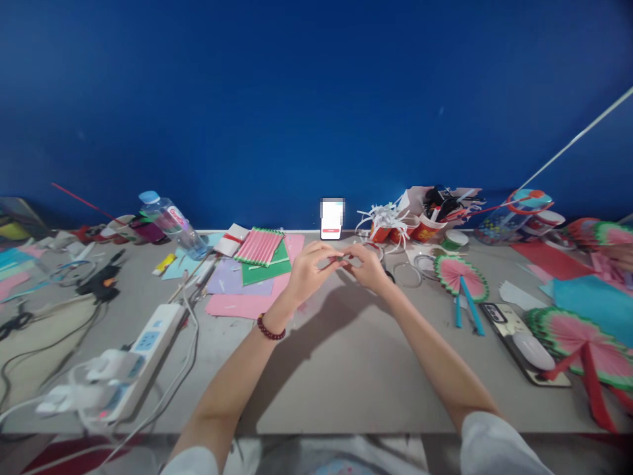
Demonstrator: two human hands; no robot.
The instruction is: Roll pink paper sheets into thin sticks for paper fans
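Observation:
My left hand [311,269] and my right hand [366,267] meet at the fingertips above the middle of the table. Both are closed in a pinch, thumbs and forefingers almost touching. Anything between them is too small or hidden to make out. Just beyond them a phone [331,218] with a lit screen stands upright against the blue wall. Left of my left hand lies a pleated pink and green paper [260,247] on a green sheet [277,267]. To the right of my right hand is a round pink paper fan [459,274] with blue sticks.
A white power strip [153,340] with plugs and cables lies at left, near a glue gun [101,280] and a tilted bottle [173,221]. Red cups [429,229] stand at the back right. A patterned phone [504,330] carries a white mouse [533,349] beside another fan [588,340].

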